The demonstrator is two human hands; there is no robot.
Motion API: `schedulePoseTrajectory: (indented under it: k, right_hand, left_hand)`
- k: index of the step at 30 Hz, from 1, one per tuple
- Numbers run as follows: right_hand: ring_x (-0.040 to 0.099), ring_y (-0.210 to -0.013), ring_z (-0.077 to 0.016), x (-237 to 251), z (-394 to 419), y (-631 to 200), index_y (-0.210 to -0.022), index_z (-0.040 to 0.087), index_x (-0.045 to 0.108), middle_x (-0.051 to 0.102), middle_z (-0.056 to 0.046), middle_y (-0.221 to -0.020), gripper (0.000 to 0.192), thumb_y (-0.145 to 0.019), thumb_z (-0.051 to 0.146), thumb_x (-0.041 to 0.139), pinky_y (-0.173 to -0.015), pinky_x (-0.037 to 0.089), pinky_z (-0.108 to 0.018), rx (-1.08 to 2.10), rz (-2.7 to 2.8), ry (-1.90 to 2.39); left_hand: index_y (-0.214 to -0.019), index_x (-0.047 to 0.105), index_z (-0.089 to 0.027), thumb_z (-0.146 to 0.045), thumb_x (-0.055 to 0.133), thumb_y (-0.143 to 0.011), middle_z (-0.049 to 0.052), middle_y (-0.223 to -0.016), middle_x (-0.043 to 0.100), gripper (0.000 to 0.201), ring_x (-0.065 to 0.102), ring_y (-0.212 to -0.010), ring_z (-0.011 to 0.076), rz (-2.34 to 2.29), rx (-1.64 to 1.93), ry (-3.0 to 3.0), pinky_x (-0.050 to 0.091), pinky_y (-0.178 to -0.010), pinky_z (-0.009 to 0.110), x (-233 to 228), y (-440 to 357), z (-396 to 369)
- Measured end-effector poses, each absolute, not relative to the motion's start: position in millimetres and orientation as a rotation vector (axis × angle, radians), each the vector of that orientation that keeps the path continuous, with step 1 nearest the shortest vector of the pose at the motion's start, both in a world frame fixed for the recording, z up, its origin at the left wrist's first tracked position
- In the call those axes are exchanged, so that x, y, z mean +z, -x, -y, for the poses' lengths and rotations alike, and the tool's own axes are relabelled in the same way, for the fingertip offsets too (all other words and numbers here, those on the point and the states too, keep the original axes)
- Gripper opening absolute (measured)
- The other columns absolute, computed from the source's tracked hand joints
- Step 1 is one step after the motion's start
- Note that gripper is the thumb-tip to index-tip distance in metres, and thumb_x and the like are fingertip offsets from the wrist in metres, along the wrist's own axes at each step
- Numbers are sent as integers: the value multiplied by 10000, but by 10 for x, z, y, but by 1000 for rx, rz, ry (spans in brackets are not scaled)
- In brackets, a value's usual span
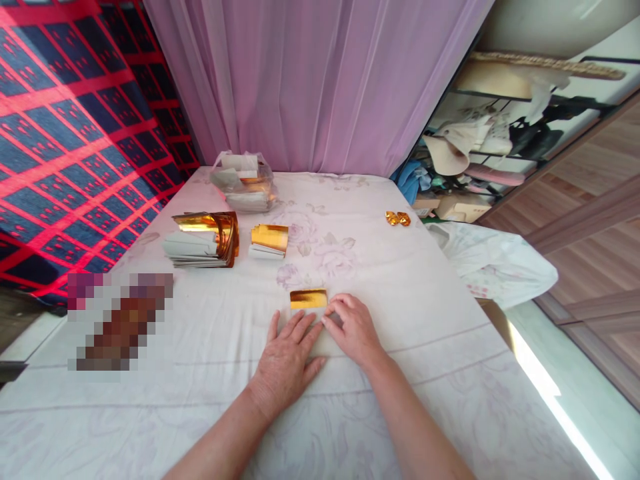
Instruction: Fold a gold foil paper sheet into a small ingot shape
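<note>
Nearest my camera, 2 bare forearms reach forward over a floral cloth (430, 333). I observe the left hand (287, 360) palm down, its fingers extended and spread, its fingertips at the near edge of a gold foil sheet (309, 298); it grasps nothing. The right hand (354, 328) is partly curled, thumb and forefinger at the sheet's near right corner; I cannot tell whether they pinch it. The sheet lies on the cloth directly ahead of both hands, gold face up.

Beyond it, to the left, I locate 2 paper piles: a large gold-and-white bundle (197, 248) and, just beside it, a smaller stack (270, 235). Farther right lie crumpled-looking gold pieces (398, 218). Behind the bundle sits a clear plastic bag (220, 179) containing more paper. A purple curtain (325, 87) closes the far end.
</note>
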State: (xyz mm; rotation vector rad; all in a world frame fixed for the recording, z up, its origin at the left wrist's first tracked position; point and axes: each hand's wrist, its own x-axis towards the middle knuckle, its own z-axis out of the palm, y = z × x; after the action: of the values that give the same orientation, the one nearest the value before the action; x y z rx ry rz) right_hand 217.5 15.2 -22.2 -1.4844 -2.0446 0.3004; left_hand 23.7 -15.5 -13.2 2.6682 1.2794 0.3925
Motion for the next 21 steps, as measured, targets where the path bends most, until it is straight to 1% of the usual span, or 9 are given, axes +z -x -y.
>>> schedulePoseTrajectory:
  k: [9,15,21]
  right_hand:
    - [582,-900,-199,-253,-162,-2160,-833,223,620,612,-41,-942,31,-811,221,641,-847,439,-341,253,2058,1513]
    - [575,-908,-196,-257,-164,-2153,-832,217,621,610,-32,-933,53,-800,201,661,-849,429,-339,253,2050,1527]
    - [574,-901,-184,-271,-180,-2170,-833,217,623,608,-28,-927,36,-809,204,647,-844,430,-323,230,2069,1497]
  left_hand:
    - [-1361,486,-216,-491,467,-931,89,-1388,554,511,449,-1326,267,-1274,481,-2655,60,-1176,577,-175,-211,141]
    - [-1348,490,-201,-462,477,-931,90,-1415,529,492,425,-1349,272,-1242,445,-2719,35,-1174,587,-197,-121,123]
    - [-1327,510,-197,-458,480,-928,90,-1416,528,477,427,-1348,268,-1281,430,-2752,-6,-1174,578,-203,39,134]
